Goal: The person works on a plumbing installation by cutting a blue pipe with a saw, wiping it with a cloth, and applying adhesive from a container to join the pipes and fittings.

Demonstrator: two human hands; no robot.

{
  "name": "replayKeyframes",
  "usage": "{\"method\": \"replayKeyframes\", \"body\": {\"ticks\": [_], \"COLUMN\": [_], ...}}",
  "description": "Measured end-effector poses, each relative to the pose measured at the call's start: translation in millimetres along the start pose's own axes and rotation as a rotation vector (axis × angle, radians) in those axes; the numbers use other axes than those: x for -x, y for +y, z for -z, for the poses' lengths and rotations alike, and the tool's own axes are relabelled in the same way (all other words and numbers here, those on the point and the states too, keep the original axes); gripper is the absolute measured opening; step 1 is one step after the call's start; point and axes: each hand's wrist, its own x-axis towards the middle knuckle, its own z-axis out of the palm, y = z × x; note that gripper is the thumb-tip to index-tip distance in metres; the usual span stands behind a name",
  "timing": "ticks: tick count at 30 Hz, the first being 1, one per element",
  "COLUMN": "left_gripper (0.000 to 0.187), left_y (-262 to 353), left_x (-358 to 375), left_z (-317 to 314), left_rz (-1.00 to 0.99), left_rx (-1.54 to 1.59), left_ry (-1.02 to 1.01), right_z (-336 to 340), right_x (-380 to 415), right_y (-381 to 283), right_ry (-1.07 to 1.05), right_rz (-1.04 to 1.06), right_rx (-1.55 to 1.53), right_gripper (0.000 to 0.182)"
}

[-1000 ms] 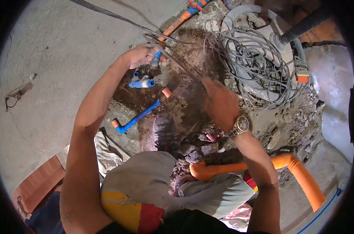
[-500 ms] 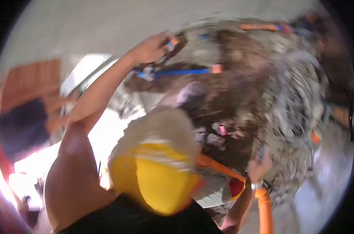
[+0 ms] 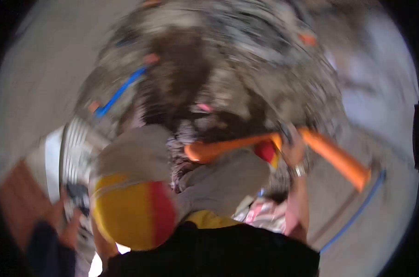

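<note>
My right hand point(image 3: 292, 147), with a wristwatch point(image 3: 300, 171), is closed around a dark, blurred object point(image 3: 284, 133) whose kind I cannot make out. It is beside an orange pipe point(image 3: 336, 158) that slopes down to the right. Left of the hand, another orange pipe length point(image 3: 228, 147) runs past my knee; whether the two are one piece is hidden. My left forearm point(image 3: 104, 242) goes behind my bent knee point(image 3: 131, 207) in yellow, red and beige trousers, and that hand is out of sight.
A blue pipe point(image 3: 121, 91) with orange ends lies across dug soil point(image 3: 179, 69). Tangled grey material point(image 3: 255, 34) is heaped at the top. Another person's legs point(image 3: 70, 233) stand at lower left. Behind my right arm a thin blue pipe point(image 3: 357, 212) lies on the floor.
My view has swung toward the right. My left hand, raised before with a small orange-tipped object, has dropped out of sight behind my knee. My right hand now appears higher, by the orange pipe.
</note>
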Motion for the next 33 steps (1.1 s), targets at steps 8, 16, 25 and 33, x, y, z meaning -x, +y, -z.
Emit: {"method": "replayKeyframes", "body": {"ticks": [8,16,25,33], "left_gripper": [0.044,0.040,0.027,0.044], "left_y": [12.7,6.2,71.2,301.6], "left_x": [-1.3,-7.5,5.3,-12.8], "left_z": [34.0,110.8,211.6,196.0], "left_rz": [0.080,0.063,-0.389,-0.487], "left_rx": [-0.051,0.207,0.655,1.169], "left_ry": [0.200,0.677,0.813,0.156], "right_z": [10.2,-39.9,-150.0,-133.3], "right_x": [78.6,59.9,-93.5,-138.6], "right_y": [52.6,98.1,116.3,-18.1], "right_ry": [0.264,0.560,-0.163,0.072], "right_rz": [-0.576,-0.477,-0.409,0.016], "right_rx": [-0.282,-0.176,0.181,-0.248], "right_gripper": [0.021,0.036,0.038,0.030]}}
